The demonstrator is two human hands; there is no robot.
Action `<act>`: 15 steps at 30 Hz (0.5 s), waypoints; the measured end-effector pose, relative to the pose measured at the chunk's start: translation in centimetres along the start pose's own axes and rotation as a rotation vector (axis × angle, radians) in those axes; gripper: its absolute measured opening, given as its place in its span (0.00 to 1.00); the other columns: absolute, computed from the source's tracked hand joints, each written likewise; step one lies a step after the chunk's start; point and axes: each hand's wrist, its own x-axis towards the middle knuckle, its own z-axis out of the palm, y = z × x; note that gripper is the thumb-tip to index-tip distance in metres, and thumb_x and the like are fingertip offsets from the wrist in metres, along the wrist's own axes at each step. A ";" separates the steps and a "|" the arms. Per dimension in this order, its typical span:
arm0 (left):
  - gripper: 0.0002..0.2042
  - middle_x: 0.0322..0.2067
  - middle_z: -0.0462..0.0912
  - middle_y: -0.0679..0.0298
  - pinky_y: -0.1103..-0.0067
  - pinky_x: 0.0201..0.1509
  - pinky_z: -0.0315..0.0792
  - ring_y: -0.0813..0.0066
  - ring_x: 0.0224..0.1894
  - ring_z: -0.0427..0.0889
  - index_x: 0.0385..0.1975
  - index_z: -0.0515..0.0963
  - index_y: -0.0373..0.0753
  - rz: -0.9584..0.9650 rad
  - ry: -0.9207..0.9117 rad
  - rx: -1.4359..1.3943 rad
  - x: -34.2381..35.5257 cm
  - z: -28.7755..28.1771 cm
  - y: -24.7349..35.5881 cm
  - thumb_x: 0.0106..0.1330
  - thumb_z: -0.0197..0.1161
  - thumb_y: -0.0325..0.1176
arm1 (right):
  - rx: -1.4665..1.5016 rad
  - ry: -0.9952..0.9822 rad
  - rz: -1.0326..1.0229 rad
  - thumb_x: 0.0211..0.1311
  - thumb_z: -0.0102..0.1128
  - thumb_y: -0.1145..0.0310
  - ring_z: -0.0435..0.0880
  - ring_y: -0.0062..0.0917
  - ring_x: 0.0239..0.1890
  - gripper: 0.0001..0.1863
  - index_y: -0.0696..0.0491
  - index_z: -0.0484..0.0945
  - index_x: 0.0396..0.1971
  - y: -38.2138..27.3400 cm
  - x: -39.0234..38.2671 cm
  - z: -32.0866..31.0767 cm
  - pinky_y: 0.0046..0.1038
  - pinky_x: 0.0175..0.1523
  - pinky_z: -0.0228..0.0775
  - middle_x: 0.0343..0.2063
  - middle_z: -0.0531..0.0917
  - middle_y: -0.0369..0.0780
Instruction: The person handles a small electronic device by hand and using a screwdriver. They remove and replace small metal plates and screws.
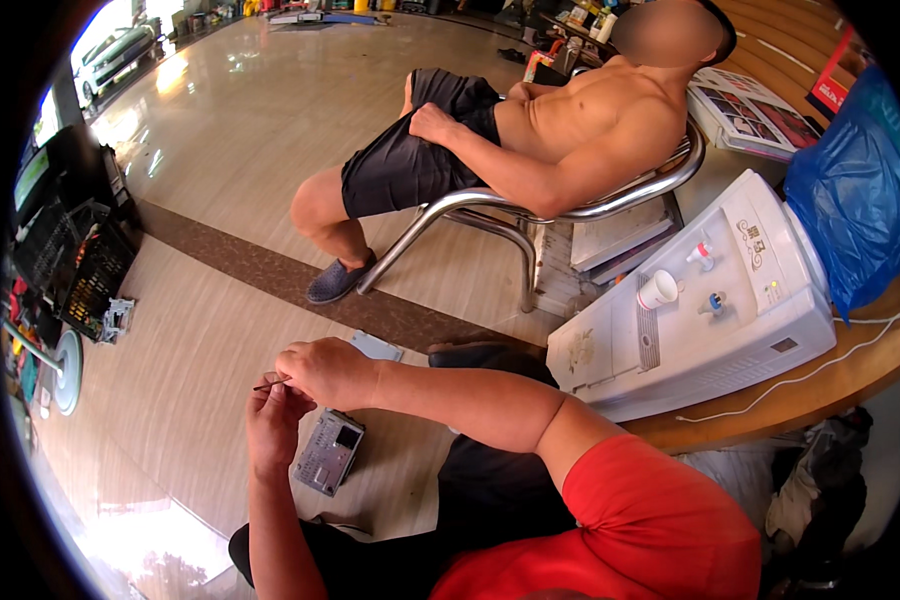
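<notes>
My left hand (275,418) is raised in front of me, its fingertips pinched around a thin dark strip (270,385) too small to name. Against it, my right hand (322,372) has its fingers curled closed at the strip's other end; part of the grip is hidden behind the hand. Below both hands, a grey metal box-like electronic unit (330,453) with a dark square on its face lies on the floor. Just beyond my right wrist rests a flat light-grey panel (375,346), also on the floor.
Another person (580,140) sits on a metal-framed chair (530,212) ahead. A white water dispenser (690,300) with a paper cup (657,290) lies at the right, beside a blue plastic bag (860,190). Black crates (95,270) and a small metal part (118,318) are at the left.
</notes>
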 end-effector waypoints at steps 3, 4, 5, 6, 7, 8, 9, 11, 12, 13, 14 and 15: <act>0.09 0.34 0.82 0.62 0.75 0.41 0.77 0.74 0.34 0.82 0.40 0.72 0.38 0.015 0.003 0.004 -0.2 -0.2 0.1 0.75 0.48 0.37 | -0.013 0.007 -0.011 0.59 0.59 0.67 0.83 0.42 0.36 0.08 0.56 0.73 0.30 -0.2 0.2 0.3 0.39 0.40 0.75 0.31 0.82 0.47; 0.10 0.34 0.82 0.62 0.75 0.41 0.77 0.74 0.34 0.82 0.40 0.72 0.38 0.019 0.004 0.005 -0.2 -0.2 0.2 0.75 0.48 0.37 | -0.017 0.009 -0.015 0.59 0.59 0.67 0.83 0.42 0.36 0.08 0.56 0.73 0.30 -0.3 0.3 0.4 0.39 0.40 0.75 0.32 0.82 0.47; 0.10 0.34 0.82 0.62 0.75 0.41 0.77 0.74 0.34 0.82 0.40 0.71 0.38 0.034 0.004 0.008 -0.3 -0.2 0.2 0.75 0.48 0.37 | -0.020 0.015 -0.016 0.59 0.59 0.67 0.83 0.42 0.36 0.08 0.56 0.73 0.30 -0.3 0.4 0.6 0.39 0.41 0.75 0.32 0.81 0.47; 0.10 0.34 0.82 0.62 0.75 0.41 0.77 0.74 0.34 0.82 0.40 0.71 0.38 0.049 0.005 0.010 -0.3 -0.1 0.2 0.75 0.48 0.37 | -0.022 0.021 -0.018 0.60 0.58 0.67 0.83 0.42 0.36 0.08 0.56 0.73 0.30 -0.3 0.5 0.8 0.39 0.41 0.75 0.32 0.81 0.47; 0.10 0.34 0.82 0.62 0.75 0.41 0.77 0.74 0.34 0.82 0.40 0.71 0.38 0.064 0.005 0.012 -0.3 0.0 0.3 0.75 0.48 0.38 | -0.024 0.027 -0.019 0.60 0.58 0.66 0.83 0.42 0.36 0.08 0.56 0.73 0.30 -0.3 0.5 1.0 0.39 0.41 0.75 0.32 0.81 0.46; 0.10 0.34 0.82 0.62 0.74 0.42 0.77 0.73 0.34 0.82 0.40 0.71 0.38 0.077 0.011 0.012 -0.4 0.0 0.3 0.75 0.47 0.37 | -0.025 0.048 -0.010 0.60 0.58 0.67 0.82 0.41 0.35 0.08 0.56 0.73 0.30 -0.3 0.6 1.3 0.39 0.40 0.75 0.31 0.80 0.46; 0.10 0.34 0.82 0.62 0.74 0.42 0.78 0.73 0.34 0.82 0.40 0.71 0.37 0.090 0.017 0.012 -0.5 0.0 0.3 0.75 0.47 0.37 | -0.026 0.069 -0.001 0.61 0.57 0.67 0.82 0.41 0.35 0.08 0.56 0.72 0.30 -0.4 0.6 1.7 0.39 0.38 0.74 0.31 0.80 0.45; 0.10 0.34 0.82 0.61 0.73 0.42 0.78 0.72 0.34 0.83 0.40 0.71 0.37 0.109 0.026 0.015 -0.7 0.0 0.3 0.75 0.46 0.36 | -0.029 0.097 0.000 0.61 0.57 0.67 0.81 0.40 0.34 0.08 0.56 0.72 0.30 -0.7 0.4 2.0 0.38 0.37 0.74 0.31 0.80 0.44; 0.10 0.34 0.82 0.60 0.73 0.42 0.78 0.72 0.34 0.83 0.40 0.71 0.37 0.115 0.028 0.017 -0.9 -0.1 0.3 0.76 0.45 0.36 | -0.031 0.104 -0.009 0.61 0.57 0.67 0.81 0.40 0.34 0.08 0.56 0.72 0.30 -0.9 0.4 2.1 0.38 0.37 0.74 0.31 0.80 0.44; 0.10 0.35 0.81 0.60 0.72 0.42 0.78 0.71 0.35 0.83 0.40 0.70 0.37 0.121 0.031 0.020 -1.1 -0.2 0.3 0.76 0.45 0.35 | -0.033 0.110 -0.017 0.61 0.56 0.67 0.81 0.40 0.34 0.08 0.56 0.72 0.31 -1.1 0.3 2.1 0.38 0.37 0.74 0.31 0.80 0.44; 0.10 0.35 0.81 0.59 0.72 0.43 0.78 0.71 0.35 0.83 0.40 0.70 0.36 0.118 0.034 0.027 -1.2 -0.1 0.4 0.76 0.44 0.35 | -0.021 0.105 -0.008 0.62 0.56 0.67 0.81 0.40 0.34 0.08 0.55 0.72 0.31 -1.2 0.3 2.2 0.38 0.37 0.74 0.31 0.80 0.44; 0.10 0.35 0.81 0.59 0.72 0.43 0.78 0.70 0.36 0.83 0.40 0.70 0.36 0.115 0.037 0.034 -1.4 -0.1 0.5 0.76 0.44 0.35 | -0.009 0.099 0.001 0.62 0.56 0.67 0.81 0.41 0.35 0.08 0.55 0.72 0.31 -1.3 0.4 2.3 0.38 0.37 0.74 0.31 0.80 0.44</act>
